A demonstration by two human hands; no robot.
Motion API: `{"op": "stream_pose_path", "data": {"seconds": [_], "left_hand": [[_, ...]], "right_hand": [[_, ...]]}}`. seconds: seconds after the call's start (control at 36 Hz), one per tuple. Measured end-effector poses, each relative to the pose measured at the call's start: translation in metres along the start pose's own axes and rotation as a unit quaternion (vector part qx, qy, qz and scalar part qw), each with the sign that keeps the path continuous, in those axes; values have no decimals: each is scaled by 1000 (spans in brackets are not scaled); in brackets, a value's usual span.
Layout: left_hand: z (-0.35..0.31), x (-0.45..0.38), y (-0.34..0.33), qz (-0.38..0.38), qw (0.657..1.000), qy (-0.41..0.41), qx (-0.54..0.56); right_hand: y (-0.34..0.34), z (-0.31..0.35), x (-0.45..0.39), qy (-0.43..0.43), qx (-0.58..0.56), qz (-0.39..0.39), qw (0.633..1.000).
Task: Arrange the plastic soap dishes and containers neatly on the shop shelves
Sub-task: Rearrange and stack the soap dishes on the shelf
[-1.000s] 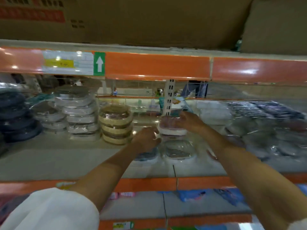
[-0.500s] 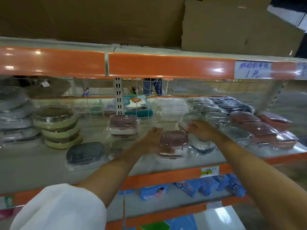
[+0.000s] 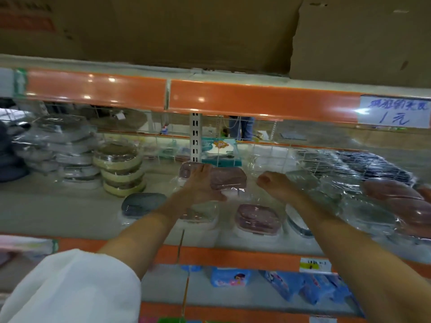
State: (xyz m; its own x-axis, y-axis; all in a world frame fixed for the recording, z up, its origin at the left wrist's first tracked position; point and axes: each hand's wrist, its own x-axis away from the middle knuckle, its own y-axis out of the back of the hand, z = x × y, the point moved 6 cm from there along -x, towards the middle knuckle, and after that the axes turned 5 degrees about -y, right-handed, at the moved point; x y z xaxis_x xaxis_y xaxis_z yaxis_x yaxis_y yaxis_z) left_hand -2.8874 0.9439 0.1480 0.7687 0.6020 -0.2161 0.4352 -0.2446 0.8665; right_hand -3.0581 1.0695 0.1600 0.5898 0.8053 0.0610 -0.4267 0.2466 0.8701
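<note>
My left hand (image 3: 202, 185) grips a wrapped pink soap dish (image 3: 227, 179) and holds it above the grey shelf (image 3: 70, 213), next to another pink dish (image 3: 186, 170) at the back. My right hand (image 3: 271, 181) hangs beside it, fingers curled in, holding nothing. Below the hands lie a pink soap dish (image 3: 256, 217), a clear wrapped dish (image 3: 200, 214) and a grey soap dish (image 3: 143, 202). Clear and pink wrapped dishes (image 3: 391, 197) crowd the shelf's right side.
Stacks of round cream containers (image 3: 121, 169) and grey lidded containers (image 3: 70, 155) stand at the left. An orange shelf edge (image 3: 233, 255) runs in front, and another orange rail (image 3: 233, 99) overhead carries a price label (image 3: 394, 111). Blue packets (image 3: 231, 276) lie on the lower shelf.
The view swung back left. My left hand has lifted the pink dish from the front of the shelf and carried it up and back. My right hand let go of a clear dish and curled shut.
</note>
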Motion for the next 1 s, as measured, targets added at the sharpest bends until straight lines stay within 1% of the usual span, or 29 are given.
{"op": "stream_pose_path", "data": {"seconds": [0.03, 0.11, 0.22, 0.39, 0.53, 0.64, 0.69, 0.78, 0.89, 0.94, 1.0], "left_hand": [[9, -1, 8, -12, 1000, 9, -9], [33, -3, 23, -18, 1000, 22, -9], [55, -11, 35, -25, 999, 24, -20], [62, -34, 42, -12, 1000, 6, -16], [61, -46, 38, -2, 1000, -11, -25], [65, -48, 34, 7, 1000, -11, 19], [71, -49, 32, 14, 999, -3, 43], [72, -48, 32, 8, 999, -15, 30], [77, -45, 30, -9, 1000, 26, 15], [81, -43, 28, -20, 999, 40, 19], [84, -40, 26, -23, 998, 45, 26]], "right_hand": [[-4, 5, -3, 4, 2, 6, 1000], [-17, 15, -13, 2, 20, 29, 999], [-33, 14, -17, -11, 77, 101, 992], [-44, -17, -12, -33, 169, 145, 974], [-46, -28, 0, -50, 189, 190, 962], [-48, -31, 9, -72, 177, 230, 954], [-49, -31, 13, -77, 203, 246, 945], [-53, -28, 15, -78, 245, 255, 932], [-65, -28, 14, -71, 302, 265, 913], [-68, -30, 11, -65, 330, 249, 908], [-70, -29, 10, -61, 334, 220, 915]]}}
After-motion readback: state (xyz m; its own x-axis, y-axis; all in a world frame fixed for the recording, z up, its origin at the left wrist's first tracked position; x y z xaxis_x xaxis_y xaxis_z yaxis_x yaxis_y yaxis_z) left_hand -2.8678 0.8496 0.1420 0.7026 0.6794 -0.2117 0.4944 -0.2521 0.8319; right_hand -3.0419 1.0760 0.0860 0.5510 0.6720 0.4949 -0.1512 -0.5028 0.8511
